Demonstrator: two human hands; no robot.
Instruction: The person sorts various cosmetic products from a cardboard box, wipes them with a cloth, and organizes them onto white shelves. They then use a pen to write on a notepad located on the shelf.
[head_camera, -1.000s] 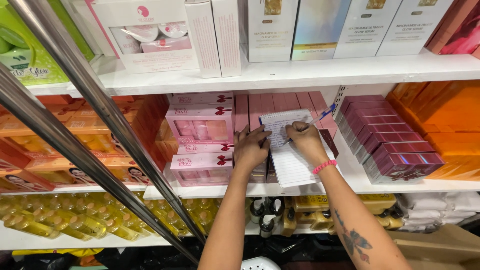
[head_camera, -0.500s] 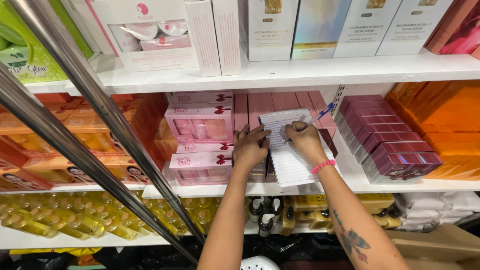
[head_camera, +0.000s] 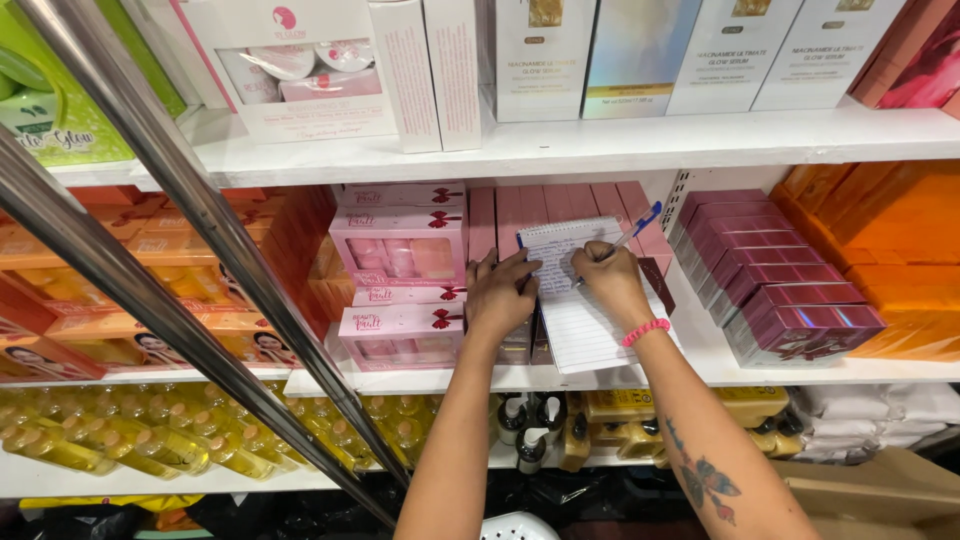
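From the head view, the left hand is pressing flat on the spiral notepad, which is lying on pink boxes on the middle shelf. The right hand, grip clamped on a blue pen, has nudged slightly along the pad's upper lines since a moment ago; writing is continuing.
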